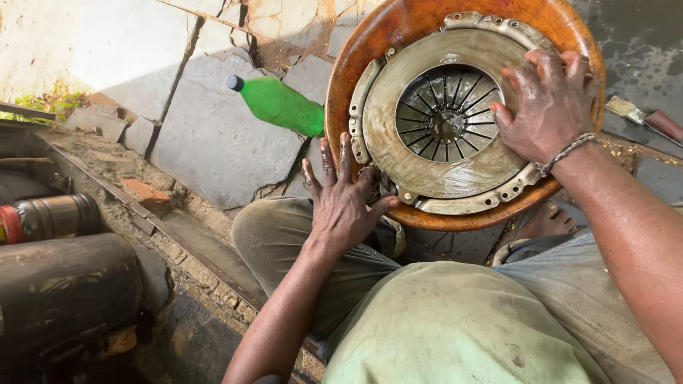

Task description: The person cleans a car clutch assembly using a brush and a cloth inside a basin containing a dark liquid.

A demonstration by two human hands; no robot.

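While the round grey metal clutch cover (445, 124) lies in the orange-brown round basin (398, 28) on the stone floor (213, 135), the right hand (548, 107) rests flat on its right side, fingers spread wide. The left hand (345, 195) presses its near left rim, fingers spread too. A green plastic bottle (281, 105) lies just left of the basin, and a brush (644, 117) lies at the far right.

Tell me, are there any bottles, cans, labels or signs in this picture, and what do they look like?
Green plastic bottle: lying on its side on the stone paving, left of the orange basin; dark blue cap, no label that I can see.
Cylindrical can: at the left edge, lying on its side; dark shiny body with a red end.
No signs or screens are in view.
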